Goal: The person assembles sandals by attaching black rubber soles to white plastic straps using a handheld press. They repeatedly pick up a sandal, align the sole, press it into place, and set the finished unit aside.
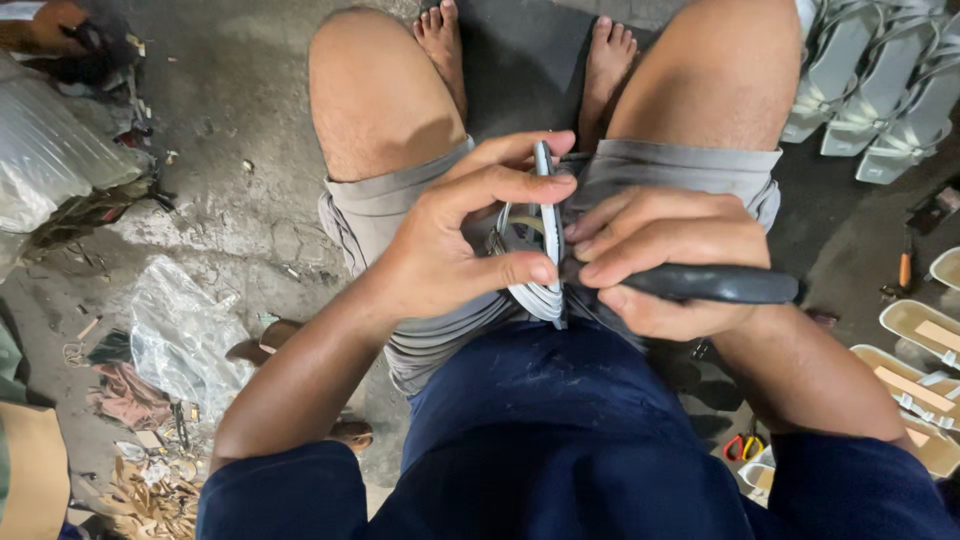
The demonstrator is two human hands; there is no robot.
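Left hand (450,240) grips a grey sandal (545,250) above littered concrete floor (230,110).

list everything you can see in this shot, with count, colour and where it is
sandal: one, pale grey, held edge-up over the lap between both hands
tool handle: one, black, in the right hand, tip against the sandal
finished sandals: several, pale grey, stacked top right
sandal soles: several, cream, right edge on the floor
scissors: one pair, red and yellow handles, floor lower right
plastic bags: two, clear, left side of the floor
scraps: a heap, tan, bottom left
floor: grey concrete, dusty
another person's hand: one, top left corner
shorts: grey
shirt: dark blue
bare feet: two, top centre
left hand: grips the sandal
right hand: grips the tool handle
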